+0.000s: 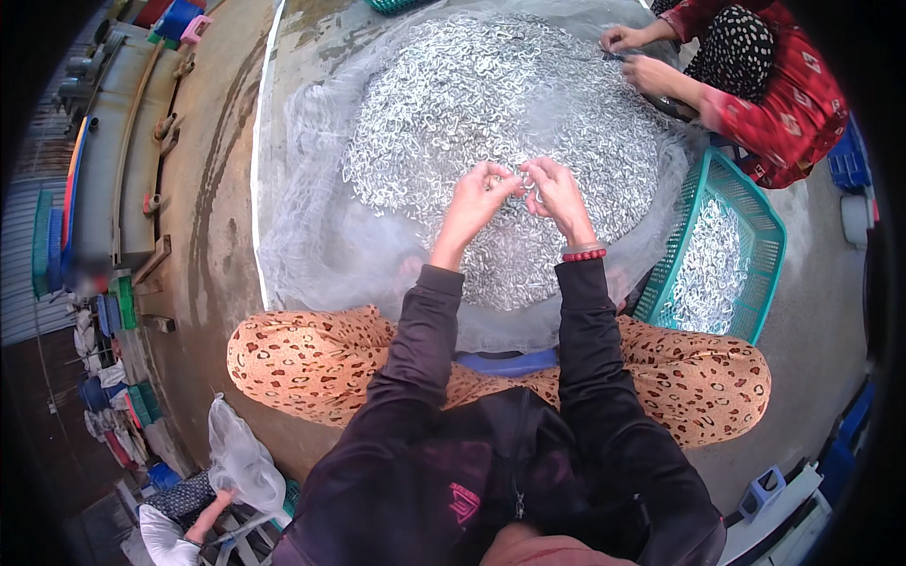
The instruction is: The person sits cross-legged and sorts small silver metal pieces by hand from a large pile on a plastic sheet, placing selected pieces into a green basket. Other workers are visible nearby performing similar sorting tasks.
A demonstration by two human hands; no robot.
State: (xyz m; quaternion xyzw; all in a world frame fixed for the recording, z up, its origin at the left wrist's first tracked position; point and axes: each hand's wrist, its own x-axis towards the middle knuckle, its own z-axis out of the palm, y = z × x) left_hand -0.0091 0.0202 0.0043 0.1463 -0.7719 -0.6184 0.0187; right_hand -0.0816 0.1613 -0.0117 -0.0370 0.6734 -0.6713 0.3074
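A wide heap of small, curled silvery fish lies on a pale mesh net in front of me. Over the heap's near half, my left hand is closed in a pinch, its fingertips almost meeting those of my right hand. What the left fingertips hold is too small to make out. My right hand is also pinched, with a small pale curled fish seeming to show at its fingers. A red bead bracelet circles my right wrist.
At my right, a green plastic basket holds more silvery fish. Across the heap at far right, a co-worker in red sleeves works with both hands over the net's edge. Another person with a bundled net is at lower left.
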